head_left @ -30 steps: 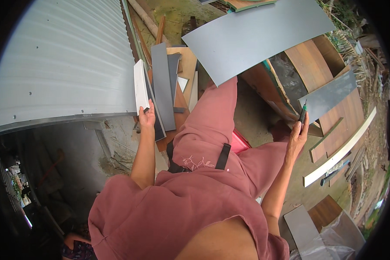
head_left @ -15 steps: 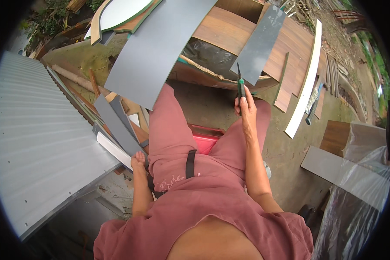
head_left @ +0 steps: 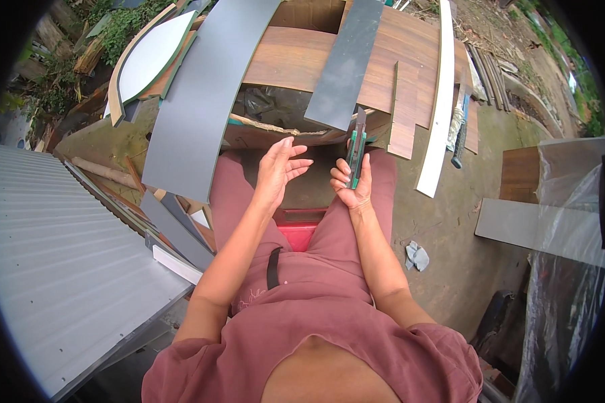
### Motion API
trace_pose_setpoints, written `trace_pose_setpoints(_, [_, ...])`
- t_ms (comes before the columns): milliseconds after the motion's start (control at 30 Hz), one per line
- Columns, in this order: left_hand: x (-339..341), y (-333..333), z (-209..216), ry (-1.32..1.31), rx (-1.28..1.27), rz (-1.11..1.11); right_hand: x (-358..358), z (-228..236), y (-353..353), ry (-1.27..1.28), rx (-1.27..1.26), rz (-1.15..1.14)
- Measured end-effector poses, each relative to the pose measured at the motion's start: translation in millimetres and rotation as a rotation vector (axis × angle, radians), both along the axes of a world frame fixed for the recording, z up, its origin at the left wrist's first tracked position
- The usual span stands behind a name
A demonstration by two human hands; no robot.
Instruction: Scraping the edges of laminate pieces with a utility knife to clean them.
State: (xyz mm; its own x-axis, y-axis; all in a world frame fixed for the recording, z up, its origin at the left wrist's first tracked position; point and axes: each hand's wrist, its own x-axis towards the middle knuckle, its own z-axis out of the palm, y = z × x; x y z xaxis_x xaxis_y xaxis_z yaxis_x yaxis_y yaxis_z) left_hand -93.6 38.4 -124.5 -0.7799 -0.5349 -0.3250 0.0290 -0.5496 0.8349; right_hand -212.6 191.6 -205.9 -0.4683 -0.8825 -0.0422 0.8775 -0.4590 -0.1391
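In my right hand [head_left: 353, 183] is a green and black utility knife [head_left: 356, 154], its blade pointing away from me. My left hand [head_left: 280, 172] is raised over my lap, fingers apart and holding nothing. A wide grey panel [head_left: 202, 94] slants across the work surface to the left of my hands. Just beyond the knife lies a narrower dark grey board [head_left: 346, 64], resting on brown wood-grain boards [head_left: 292, 57]. The torn edge of a cardboard box [head_left: 265, 125] shows behind my left hand.
A long white strip [head_left: 439, 101] and a blue-and-black handled tool [head_left: 460, 134] lie to the right. Corrugated metal sheet [head_left: 74, 269] fills the left side. Offcuts [head_left: 171, 225] lean beside my left leg. A red stool [head_left: 297, 232] is under me. Clear plastic sheeting [head_left: 565, 295] hangs at right.
My left hand has come up from beside my left hip to the middle, near the knife. My right hand has turned the knife so its broad side shows. The view has shifted right.
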Motion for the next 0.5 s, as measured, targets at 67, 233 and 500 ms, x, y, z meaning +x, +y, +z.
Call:
trace_pose_setpoints(67, [-33,4,-13,0.031,0.153,-0.055,1,0,1,-0.017,-0.013,-0.018])
trace_pose_setpoints(233, [-85,5,-32,-0.042,0.543,-0.038,2,0,10,-0.027,-0.049,-0.026])
trace_pose_setpoints(500, [-97,-39,-29,-0.182,0.424,0.014,-1,0,7,-0.031,-0.115,0.007])
